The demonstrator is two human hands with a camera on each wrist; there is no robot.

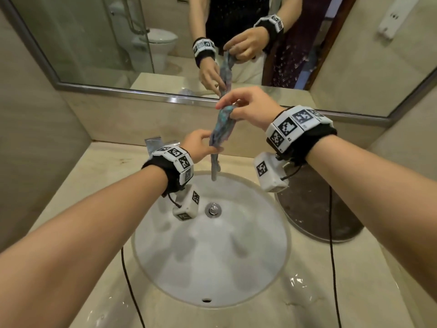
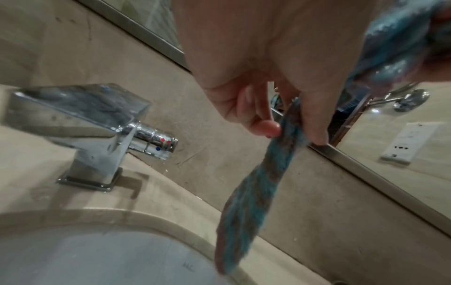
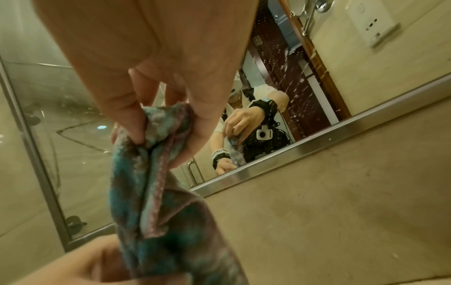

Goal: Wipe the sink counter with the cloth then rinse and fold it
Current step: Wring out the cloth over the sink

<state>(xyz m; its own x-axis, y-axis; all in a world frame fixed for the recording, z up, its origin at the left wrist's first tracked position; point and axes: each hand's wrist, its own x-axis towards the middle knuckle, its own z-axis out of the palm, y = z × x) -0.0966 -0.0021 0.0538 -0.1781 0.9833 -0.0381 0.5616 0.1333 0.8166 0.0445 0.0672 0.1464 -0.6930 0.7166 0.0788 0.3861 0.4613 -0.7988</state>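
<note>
A blue and mauve cloth (image 1: 222, 129) hangs bunched into a long rope above the back of the white sink (image 1: 248, 268). My right hand (image 1: 246, 107) pinches its top end, seen close in the right wrist view where thumb and fingers (image 3: 131, 115) clamp the cloth (image 3: 156, 192). Lower down, my left hand (image 1: 201, 143) pinches the cloth's middle between thumb and fingers (image 2: 268, 128). Below that grip the cloth's tail (image 2: 253, 202) dangles free over the sink rim. Beige stone counter (image 1: 94, 185) surrounds the basin.
A square chrome tap (image 2: 97, 135) stands on the counter left of the cloth. The mirror (image 1: 118, 43) runs along the back wall just beyond my hands. A round dark mat (image 1: 316, 209) lies right of the sink. Black cables (image 1: 132, 292) trail over the counter's front.
</note>
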